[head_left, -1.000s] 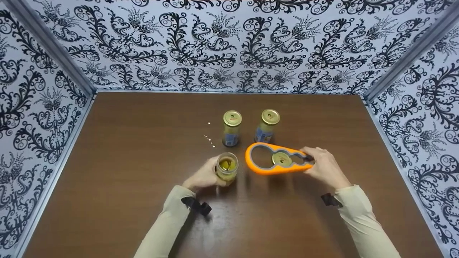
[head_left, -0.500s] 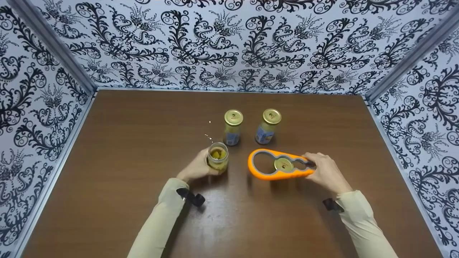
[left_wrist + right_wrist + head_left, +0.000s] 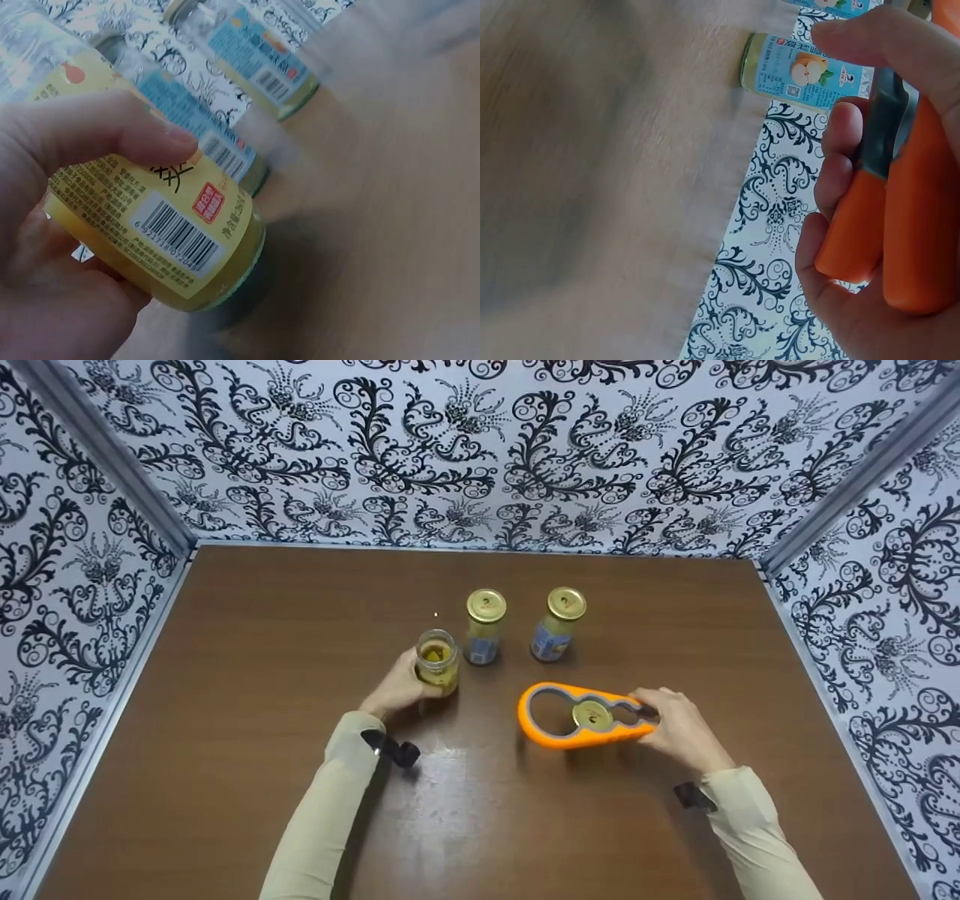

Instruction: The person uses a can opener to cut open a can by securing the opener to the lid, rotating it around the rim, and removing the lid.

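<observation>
My left hand [image 3: 396, 688] grips an open glass jar [image 3: 442, 682] with pale yellow contents. In the left wrist view, its yellow label [image 3: 180, 225] with a barcode shows, and the thumb presses across it. My right hand [image 3: 679, 729] holds an orange multi-ring jar opener [image 3: 559, 741] by its handles [image 3: 922, 225]. A gold lid [image 3: 592, 715] sits in the middle ring of the opener, above the table. Two closed jars with gold lids and blue labels stand beyond the hands: one jar [image 3: 482, 634] right beside the open jar, the other jar [image 3: 553, 634] farther right.
The brown table [image 3: 300, 607] is bounded by patterned walls [image 3: 465, 450] at the back and both sides. A small white spot [image 3: 436, 614] lies on the table behind the open jar. Dark wrist cameras are strapped over both sleeves [image 3: 322, 817].
My left hand has carried the open jar left and away from me, beside the nearer blue-label jar, covering some white spots. The right hand has brought the opener and lid slightly closer to me.
</observation>
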`<state>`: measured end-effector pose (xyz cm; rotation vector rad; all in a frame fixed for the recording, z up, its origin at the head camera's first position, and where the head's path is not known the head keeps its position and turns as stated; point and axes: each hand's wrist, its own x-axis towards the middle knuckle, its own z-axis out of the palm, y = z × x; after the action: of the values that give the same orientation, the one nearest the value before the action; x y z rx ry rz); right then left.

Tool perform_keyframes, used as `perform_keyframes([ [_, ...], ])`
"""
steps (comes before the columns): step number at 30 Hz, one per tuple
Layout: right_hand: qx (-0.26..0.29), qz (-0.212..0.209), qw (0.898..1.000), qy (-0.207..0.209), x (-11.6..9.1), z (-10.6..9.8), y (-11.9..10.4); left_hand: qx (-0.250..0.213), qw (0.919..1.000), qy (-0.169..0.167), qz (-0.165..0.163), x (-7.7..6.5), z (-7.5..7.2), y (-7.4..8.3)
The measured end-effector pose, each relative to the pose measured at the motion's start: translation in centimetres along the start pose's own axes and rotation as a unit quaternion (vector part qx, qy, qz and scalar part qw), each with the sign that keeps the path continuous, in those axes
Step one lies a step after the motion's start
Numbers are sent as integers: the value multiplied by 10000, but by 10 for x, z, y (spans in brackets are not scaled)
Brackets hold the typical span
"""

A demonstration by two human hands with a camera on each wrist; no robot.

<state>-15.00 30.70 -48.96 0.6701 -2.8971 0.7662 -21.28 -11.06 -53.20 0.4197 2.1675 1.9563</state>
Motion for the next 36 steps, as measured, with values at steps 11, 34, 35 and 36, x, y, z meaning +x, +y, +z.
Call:
perform_keyframes([
  [11, 148, -11, 9998, 91, -5, 7, 2, -7, 9995, 211, -224, 9, -9, -6],
  [34, -144, -309, 9989, 321, 2, 12, -8, -219, 9971, 619, -395, 38, -31, 12],
  [35, -165, -311, 9989, 316, 2, 12, -8, -220, 9968, 639, -428, 39, -32, 15],
  [36, -182, -307, 9989, 312, 2, 12, -8, -197, 9967, 664, -421, 40, -33, 14],
])
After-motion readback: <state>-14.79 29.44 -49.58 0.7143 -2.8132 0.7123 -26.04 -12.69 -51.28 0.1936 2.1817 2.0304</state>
